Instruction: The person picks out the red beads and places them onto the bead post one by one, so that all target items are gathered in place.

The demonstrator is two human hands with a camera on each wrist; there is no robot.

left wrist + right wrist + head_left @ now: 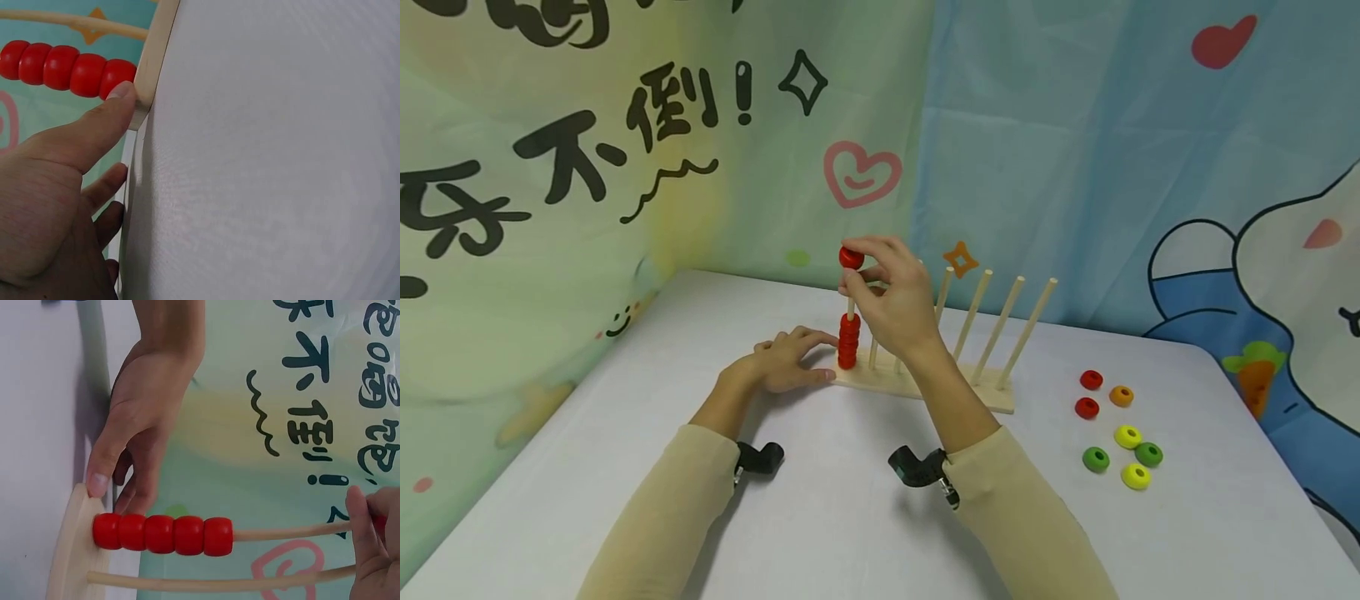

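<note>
In the head view a wooden peg rack [887, 382] stands on the table, with several red beads [848, 342] stacked on its leftmost peg. My right hand [898, 296] pinches another red bead [851, 257] at the top of that peg; in the right wrist view the right fingers [369, 550] mostly hide it. Against the rack's left end rests my left hand [786, 360], its fingers loosely extended. The left wrist view shows the left thumb [109, 122] touching the wooden base [153, 59] beside the lowest bead.
Loose beads lie on the table to the right of the rack: two red beads [1087, 407], an orange bead [1122, 396], two yellow beads [1136, 476] and two green beads [1096, 459]. A printed curtain [1030, 150] hangs behind the table.
</note>
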